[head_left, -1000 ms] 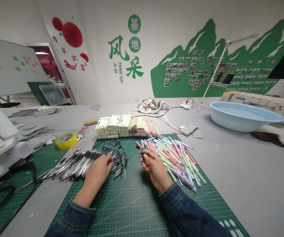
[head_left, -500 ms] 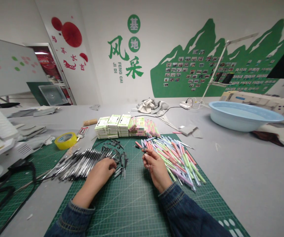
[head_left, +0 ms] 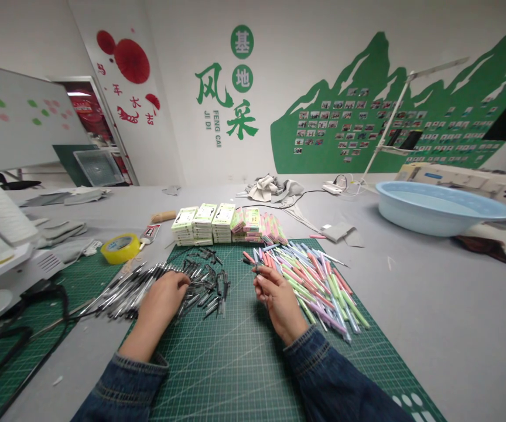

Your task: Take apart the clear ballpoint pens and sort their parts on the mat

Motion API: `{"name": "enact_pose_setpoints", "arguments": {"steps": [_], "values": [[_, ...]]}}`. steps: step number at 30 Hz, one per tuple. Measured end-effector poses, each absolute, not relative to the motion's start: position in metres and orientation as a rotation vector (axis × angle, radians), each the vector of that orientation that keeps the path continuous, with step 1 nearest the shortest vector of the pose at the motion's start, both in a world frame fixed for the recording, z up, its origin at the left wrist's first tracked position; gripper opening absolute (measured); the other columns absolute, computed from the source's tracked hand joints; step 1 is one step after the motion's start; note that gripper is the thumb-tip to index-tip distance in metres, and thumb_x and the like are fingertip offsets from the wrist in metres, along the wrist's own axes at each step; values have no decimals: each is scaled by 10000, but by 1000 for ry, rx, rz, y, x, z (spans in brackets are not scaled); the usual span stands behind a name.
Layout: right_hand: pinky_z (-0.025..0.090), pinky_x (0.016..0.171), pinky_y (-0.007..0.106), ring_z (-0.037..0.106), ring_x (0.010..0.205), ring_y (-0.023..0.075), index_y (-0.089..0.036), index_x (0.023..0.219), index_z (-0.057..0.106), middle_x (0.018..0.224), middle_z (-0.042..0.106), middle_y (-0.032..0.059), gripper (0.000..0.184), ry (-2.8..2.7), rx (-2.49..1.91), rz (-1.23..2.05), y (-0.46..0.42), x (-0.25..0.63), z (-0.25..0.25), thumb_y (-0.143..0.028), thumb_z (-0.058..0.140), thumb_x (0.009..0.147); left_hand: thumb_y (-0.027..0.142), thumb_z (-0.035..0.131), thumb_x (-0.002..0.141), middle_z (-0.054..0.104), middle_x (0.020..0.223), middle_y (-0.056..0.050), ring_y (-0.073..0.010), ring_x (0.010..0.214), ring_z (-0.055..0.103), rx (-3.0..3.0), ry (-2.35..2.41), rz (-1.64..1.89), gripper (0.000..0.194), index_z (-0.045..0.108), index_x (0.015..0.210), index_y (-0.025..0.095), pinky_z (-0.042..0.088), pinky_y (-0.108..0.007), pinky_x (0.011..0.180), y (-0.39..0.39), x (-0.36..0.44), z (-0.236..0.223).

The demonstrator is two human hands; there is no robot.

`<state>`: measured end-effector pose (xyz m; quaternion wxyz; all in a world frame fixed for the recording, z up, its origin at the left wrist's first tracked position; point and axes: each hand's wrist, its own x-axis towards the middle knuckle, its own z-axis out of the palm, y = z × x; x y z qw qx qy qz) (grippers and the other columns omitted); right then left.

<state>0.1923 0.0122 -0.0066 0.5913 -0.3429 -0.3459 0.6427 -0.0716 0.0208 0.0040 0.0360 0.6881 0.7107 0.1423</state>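
Observation:
My left hand point(head_left: 165, 297) is over the pile of clear and silver pen refills or barrels point(head_left: 123, 293), fingers curled down among them. Its fingertips are partly hidden, so I cannot make out what is between them. Just right of it lie loose small black pen parts point(head_left: 222, 287), probably caps with clips. My right hand point(head_left: 279, 302) is raised over the green cutting mat point(head_left: 235, 363), with thumb and fingers pinched on a small dark pen part point(head_left: 258, 269). Beside it spreads a heap of pastel pen tubes point(head_left: 318, 281) in pink, green, blue and purple.
Stacked small white-green boxes point(head_left: 204, 225) and pink boxes point(head_left: 253, 223) stand behind the mat. At left are yellow tape point(head_left: 121, 249), a glue tube point(head_left: 150, 233) and a machine with thread cones point(head_left: 2, 211). A blue basin point(head_left: 441, 211) and grey cloth point(head_left: 338, 232) lie right.
My left hand has moved left and slightly up, from the small black parts onto the refill pile. My right hand stays nearly in place, still pinched. The view has shifted slightly.

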Motion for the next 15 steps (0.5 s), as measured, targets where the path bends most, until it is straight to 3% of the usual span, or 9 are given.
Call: {"name": "enact_pose_setpoints", "arguments": {"steps": [15], "values": [[278,476,184,462,551,71,-178,927,669,693,576,2,258,-842,-826,1522,13,191,-13,-285,702,695,230,575,713,678,890,-32,-190,825,605,2038,2089,148,113,677,762,241,390,-255,663,18,-61,1]]}}
